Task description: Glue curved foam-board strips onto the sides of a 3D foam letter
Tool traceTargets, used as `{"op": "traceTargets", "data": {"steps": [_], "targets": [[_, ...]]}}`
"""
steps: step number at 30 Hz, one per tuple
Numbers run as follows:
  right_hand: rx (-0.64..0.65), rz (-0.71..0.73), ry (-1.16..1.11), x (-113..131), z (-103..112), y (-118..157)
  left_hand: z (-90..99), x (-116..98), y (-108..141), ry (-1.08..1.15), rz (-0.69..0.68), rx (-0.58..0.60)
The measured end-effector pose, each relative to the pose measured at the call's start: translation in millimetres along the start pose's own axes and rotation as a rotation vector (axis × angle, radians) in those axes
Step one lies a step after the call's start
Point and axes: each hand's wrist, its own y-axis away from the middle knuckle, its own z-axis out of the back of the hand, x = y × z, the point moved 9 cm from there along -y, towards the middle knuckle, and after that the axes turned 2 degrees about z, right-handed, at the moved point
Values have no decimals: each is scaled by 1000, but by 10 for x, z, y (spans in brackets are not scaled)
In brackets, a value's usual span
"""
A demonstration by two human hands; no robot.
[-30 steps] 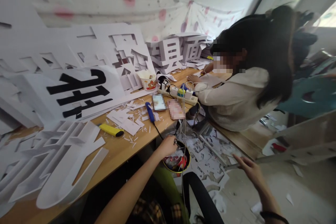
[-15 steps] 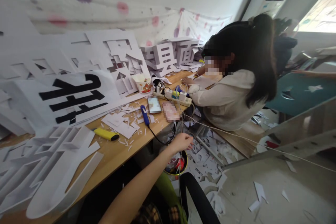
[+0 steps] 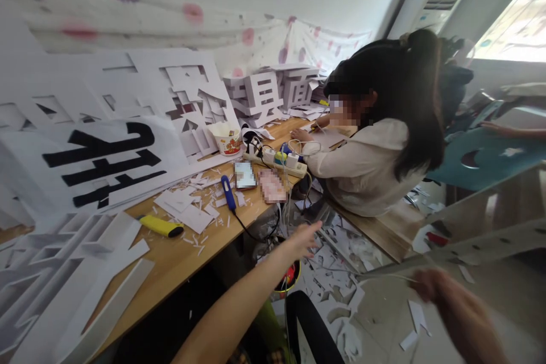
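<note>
My left hand (image 3: 303,239) reaches out past the table edge, above the littered floor. Its fingers are stretched apart and nothing shows in them. Low on the right, my right hand (image 3: 430,284) is blurred but looks closed around a thin white cable (image 3: 384,274). That cable sags leftward from my right hand to below my left hand. Beyond my left hand, a white power strip (image 3: 279,164) with several plugs lies on the table edge. A blue-handled tool (image 3: 228,192) with a black cord rests nearby.
On the wooden table (image 3: 187,264) are a yellow cutter (image 3: 161,226), white foam-board letters (image 3: 98,273), a paper bucket (image 3: 227,139) and a phone (image 3: 244,175). A co-worker (image 3: 367,153) leans over the far end. White scraps (image 3: 336,290) and a bin (image 3: 290,278) are below.
My right hand has come into view at the lower right, with the white cable now lower. My left hand's fingers have spread from a loose curl. The view has shifted slightly.
</note>
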Motion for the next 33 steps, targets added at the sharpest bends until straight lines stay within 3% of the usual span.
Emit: {"op": "traceTargets", "data": {"steps": [4,6,8,10,14,16,19,23,27,30,33], "targets": [[431,-28,-208,438,-1402,-224,-188,-80,180,127,-96,-20],[517,-46,-247,497,-1852,-355,-139,-40,120,178,-89,-63],[604,-70,-272,433,-2096,-499,-1,74,-12,214,-47,-137],[644,-101,-296,299,-2174,-709,156,221,-160,231,-5,-220],[476,-115,-360,75,-2328,-1323,306,498,-395,233,71,-323],[420,-117,-387,20,-2588,-1539,333,589,-461,235,98,-378],[420,-129,-405,-33,-2964,-1644,397,640,-512,237,106,-467],[520,-148,-437,-70,-3095,-1498,502,564,-567,236,51,-506],[542,-197,-495,-69,-3043,-1300,507,432,-594,242,-49,-433],[418,-217,-536,-55,-2922,-1236,498,389,-562,279,-90,-394],[196,-229,-568,-112,-2565,-1243,537,398,-537,356,-77,-411]]}}
